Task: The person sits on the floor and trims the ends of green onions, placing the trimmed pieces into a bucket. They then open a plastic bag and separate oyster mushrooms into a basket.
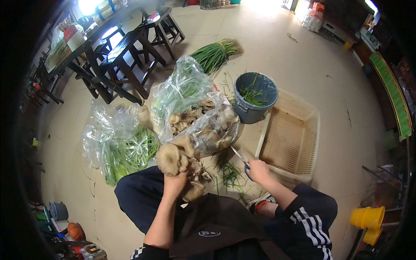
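My left hand (175, 186) grips a large cluster of oyster mushrooms (169, 160) above my left thigh, its caps spreading past my fingers. In my right hand (260, 172) is a pair of scissors (240, 155), its blades pointing up and to the left, away from the mushrooms. A clear plastic bag (211, 130) holding more oyster mushrooms lies open just beyond the cluster. Cut green scraps (231, 175) are scattered on the floor between my hands. Right of the bag, a cream plastic basket (289, 136) sits by my right hand, with nothing seen inside.
Bags of green vegetables (130, 152) (182, 84) lie at left and ahead. A grey bucket (248, 113) with green trimmings stands against the basket. Farther off are a bundle of green stalks (214, 55) and dark wooden stools (125, 48). Yellow buckets (367, 217) are at right.
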The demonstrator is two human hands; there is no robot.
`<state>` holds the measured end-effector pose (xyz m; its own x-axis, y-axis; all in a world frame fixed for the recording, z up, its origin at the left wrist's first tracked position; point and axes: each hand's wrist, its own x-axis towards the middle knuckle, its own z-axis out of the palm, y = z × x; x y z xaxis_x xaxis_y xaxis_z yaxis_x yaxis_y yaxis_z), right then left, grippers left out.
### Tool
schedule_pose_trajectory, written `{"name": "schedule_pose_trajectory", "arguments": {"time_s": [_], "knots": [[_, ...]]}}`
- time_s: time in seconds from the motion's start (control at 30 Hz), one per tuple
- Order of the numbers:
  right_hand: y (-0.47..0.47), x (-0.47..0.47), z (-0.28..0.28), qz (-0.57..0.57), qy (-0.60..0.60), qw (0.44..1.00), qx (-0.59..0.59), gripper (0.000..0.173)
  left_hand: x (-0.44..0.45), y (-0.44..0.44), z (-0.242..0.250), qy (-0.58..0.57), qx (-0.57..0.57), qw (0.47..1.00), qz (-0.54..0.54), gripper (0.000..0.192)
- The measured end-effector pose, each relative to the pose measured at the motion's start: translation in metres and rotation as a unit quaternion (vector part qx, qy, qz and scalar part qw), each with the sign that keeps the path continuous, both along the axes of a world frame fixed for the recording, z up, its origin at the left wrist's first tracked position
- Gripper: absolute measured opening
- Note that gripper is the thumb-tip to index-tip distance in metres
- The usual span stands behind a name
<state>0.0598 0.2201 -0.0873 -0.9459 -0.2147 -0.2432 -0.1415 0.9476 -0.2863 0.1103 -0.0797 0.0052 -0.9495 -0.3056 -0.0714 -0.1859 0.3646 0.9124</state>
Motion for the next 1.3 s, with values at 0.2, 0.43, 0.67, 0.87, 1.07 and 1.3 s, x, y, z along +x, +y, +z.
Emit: {"name": "schedule_pose_trajectory", "arguments": {"time_s": [0.2,0.43,0.67,0.87,1.07,1.3], "knots": [[-0.092,-0.092,-0.032,-0.008,0.096,0.984,-0.151,0.034,-0.04,-0.028,0.034,-0.062,0.487,0.868,0.077,0.067],[-0.128,-0.125,-0.066,0.001,0.182,0.949,-0.257,0.042,-0.117,-0.006,0.033,-0.086,0.437,0.893,0.069,0.072],[0.017,-0.001,-0.102,-0.303,0.166,0.928,0.137,0.045,-0.193,0.053,0.026,-0.217,0.327,0.919,-0.035,0.074],[-0.016,0.017,-0.09,-0.214,-0.011,0.974,0.076,0.046,-0.195,0.095,0.019,-0.245,0.4,0.87,-0.15,0.071],[0.011,0.031,-0.042,-0.165,-0.257,0.952,0.001,0.043,-0.172,0.132,0.015,-0.336,0.595,0.702,-0.202,0.062],[0.058,-0.015,0.109,-0.355,-0.157,0.588,-0.71,0.055,-0.148,0.149,0.006,-0.257,0.478,0.773,-0.329,0.059]]}}
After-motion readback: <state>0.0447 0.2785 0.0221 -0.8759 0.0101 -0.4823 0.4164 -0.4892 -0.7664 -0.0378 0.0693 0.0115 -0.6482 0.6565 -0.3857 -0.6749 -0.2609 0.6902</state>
